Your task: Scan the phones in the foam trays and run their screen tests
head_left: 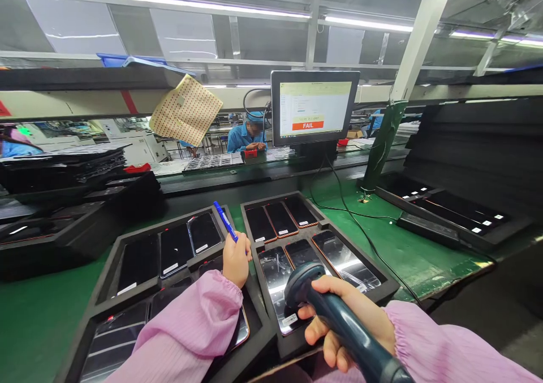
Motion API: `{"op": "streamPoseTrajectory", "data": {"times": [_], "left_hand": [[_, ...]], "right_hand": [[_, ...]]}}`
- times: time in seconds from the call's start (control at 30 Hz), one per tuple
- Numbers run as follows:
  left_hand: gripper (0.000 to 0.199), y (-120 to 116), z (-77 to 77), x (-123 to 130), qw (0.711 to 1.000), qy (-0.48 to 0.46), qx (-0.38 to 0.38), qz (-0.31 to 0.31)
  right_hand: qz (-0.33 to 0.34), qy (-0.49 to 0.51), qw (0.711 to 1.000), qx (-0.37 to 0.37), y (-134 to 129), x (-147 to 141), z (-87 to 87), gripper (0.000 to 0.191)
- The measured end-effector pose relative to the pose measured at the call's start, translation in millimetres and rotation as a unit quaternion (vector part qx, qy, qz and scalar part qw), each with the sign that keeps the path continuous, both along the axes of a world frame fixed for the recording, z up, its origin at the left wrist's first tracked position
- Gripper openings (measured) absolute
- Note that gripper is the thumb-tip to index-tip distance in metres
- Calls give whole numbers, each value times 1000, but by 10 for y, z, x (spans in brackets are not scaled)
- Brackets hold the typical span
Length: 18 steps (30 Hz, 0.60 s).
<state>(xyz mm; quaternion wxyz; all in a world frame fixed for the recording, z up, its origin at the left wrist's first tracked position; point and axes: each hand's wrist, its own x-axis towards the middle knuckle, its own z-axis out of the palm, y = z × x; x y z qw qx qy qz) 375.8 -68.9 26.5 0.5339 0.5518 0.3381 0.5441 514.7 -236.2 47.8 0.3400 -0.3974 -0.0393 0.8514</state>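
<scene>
My right hand [339, 321] is wrapped round a dark barcode scanner [352, 326], whose head is above the near-left phone [275, 275] of the right foam tray [384, 281]. That phone has a white label at its lower end. A blue marker pen [225, 221] sticks up out of my closed left hand [236, 258]. This hand is over the right side of the left foam tray [106, 270], where several dark-screened phones [175, 250] lie in slots. My left sleeve hides part of that tray. Small white labels show on several phones.
A monitor [314, 108] ahead displays a red FAIL banner. Stacked black trays [80, 219] stand at left; another tray of phones [462, 210] is at right. Cables [365, 230] cross the green mat [428, 264]. A person in blue [248, 134] sits beyond the bench.
</scene>
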Motion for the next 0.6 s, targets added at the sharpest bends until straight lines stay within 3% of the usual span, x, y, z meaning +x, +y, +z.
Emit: {"op": "streamPoseTrajectory", "data": {"times": [0.6], "left_hand": [[22,35,-44,3,1000,-14,3,0]], "right_hand": [[-31,-36,998,-36,-172,-99,64,53]]}}
